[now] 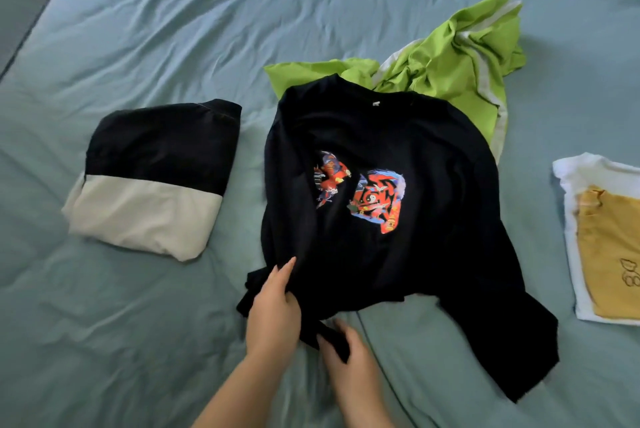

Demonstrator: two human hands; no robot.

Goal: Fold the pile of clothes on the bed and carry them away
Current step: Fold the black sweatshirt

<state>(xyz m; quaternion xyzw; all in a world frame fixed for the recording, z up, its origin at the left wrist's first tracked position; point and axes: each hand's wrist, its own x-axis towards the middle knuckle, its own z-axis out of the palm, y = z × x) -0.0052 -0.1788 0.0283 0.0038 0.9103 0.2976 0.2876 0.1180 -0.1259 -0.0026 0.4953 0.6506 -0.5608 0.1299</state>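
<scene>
Nearest the camera, the left hand (273, 309) lies on the bunched lower-left corner of the black top (398, 157), fingers fairly straight and close together, pressing the cloth down. Just beside it the right hand (353, 355), blurred, seems to pinch a narrow strip of the same hem between thumb and fingers. The top lies front up in the middle of the bed (138, 341), its red and blue print (374, 200) showing, the neck pointing away, the left side rucked inward and the lower right corner trailing toward the near edge. The step in hand looks like spreading this top before folding it. The next move probably calls for pulling the hem straight and flattening the body, so the sides can be brought in evenly. Left of it sits a folded black-and-cream garment (156, 178); at the right edge lies a folded white and mustard stack (606, 247). Beyond, partly under the top's collar, a crumpled green garment (450, 63) waits unfolded.
</scene>
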